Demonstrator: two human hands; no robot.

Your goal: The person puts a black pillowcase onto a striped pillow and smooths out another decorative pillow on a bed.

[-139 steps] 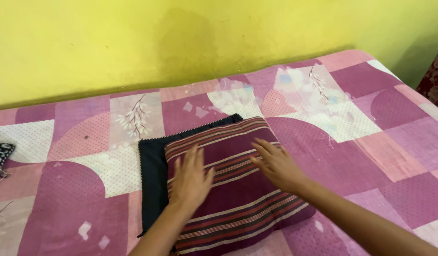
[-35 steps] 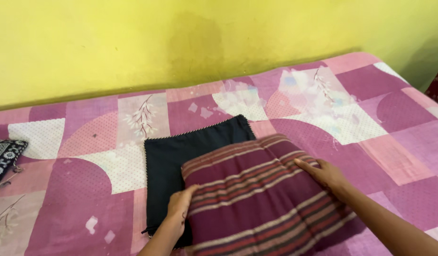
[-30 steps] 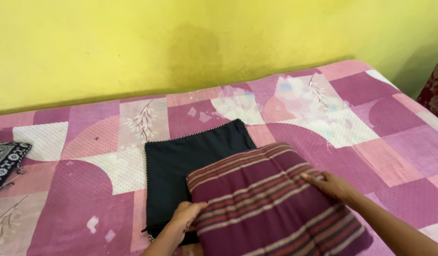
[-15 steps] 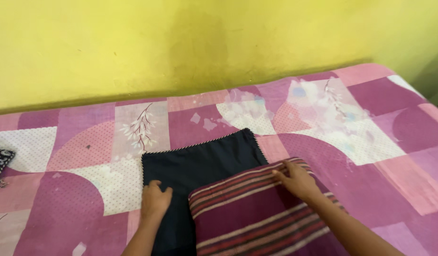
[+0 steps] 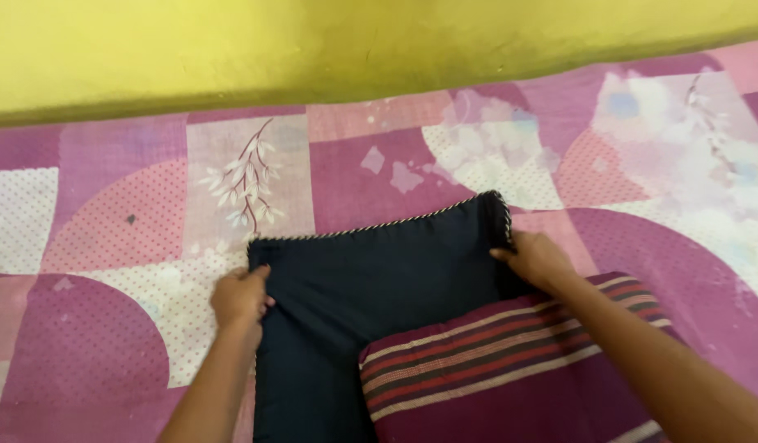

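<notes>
Both hands, left and right, are pinching the far corners of the dark cover (soft, limp, likely light), fingers closing on its corded edge beside the striped pillow.

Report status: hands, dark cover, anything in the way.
Left hand pinching dark cover at its left edge, right hand at its right corner. Cover flat on patchwork bedsheet. Striped pillow overlaps its near right part.
</notes>
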